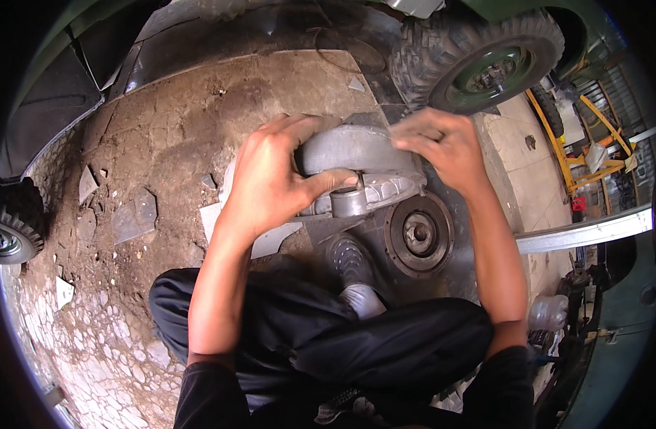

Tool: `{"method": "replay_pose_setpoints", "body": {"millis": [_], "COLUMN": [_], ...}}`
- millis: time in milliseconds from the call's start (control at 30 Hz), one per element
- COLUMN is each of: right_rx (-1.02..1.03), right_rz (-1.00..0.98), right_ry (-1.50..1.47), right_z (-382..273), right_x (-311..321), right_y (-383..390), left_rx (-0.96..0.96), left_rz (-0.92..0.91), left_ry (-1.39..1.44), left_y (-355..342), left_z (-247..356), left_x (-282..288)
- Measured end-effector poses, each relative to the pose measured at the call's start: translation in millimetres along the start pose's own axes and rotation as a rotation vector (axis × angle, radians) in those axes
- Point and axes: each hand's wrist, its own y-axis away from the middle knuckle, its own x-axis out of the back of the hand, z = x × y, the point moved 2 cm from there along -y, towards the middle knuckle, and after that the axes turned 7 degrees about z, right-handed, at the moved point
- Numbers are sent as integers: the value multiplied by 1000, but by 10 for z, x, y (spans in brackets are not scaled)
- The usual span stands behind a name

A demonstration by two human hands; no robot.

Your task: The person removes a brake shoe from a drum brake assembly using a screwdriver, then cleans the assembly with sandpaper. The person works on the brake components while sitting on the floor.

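A grey cast-metal housing (353, 151) with a rounded wall, a ribbed lower part and a short round neck stands in front of me, above my crossed legs. My left hand (278, 161) grips its left side, fingers over the top and thumb stretched along the front above the neck. At the upper right edge of the housing is my right hand (439, 143), its fingers drawn together and slightly blurred. Whatever they pinch, if anything, is too hidden to make out. A round dark metal disc (401, 243) with a hub in its middle lies on the floor just right of the housing.
A large treaded wheel (485, 64) with a green rim stands at the upper right. Beyond it are a yellow metal frame (592, 168) and a pale metal beam (592, 230). Broken tile pieces (135, 216) lie on the dirt floor. Another wheel (15, 232) is at far left.
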Motion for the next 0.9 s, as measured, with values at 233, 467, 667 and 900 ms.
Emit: {"method": "replay_pose_setpoints", "body": {"millis": [233,467,667,900], "right_rx": [160,-115,-13,39], "right_rz": [-106,-1,-7,-93], "right_ry": [-45,-221,-50,-44], "right_z": [-417,256,23,-343], "right_x": [-318,85,-88,-326], "right_y": [-242,201,-96,-250], "left_rx": [-17,3,23,20], "left_rz": [15,-2,-2,10], "left_ry": [7,20,-3,17], "left_y": [52,51,-23,70], "left_z": [-23,-16,-54,-22], "left_x": [30,18,-2,37]}}
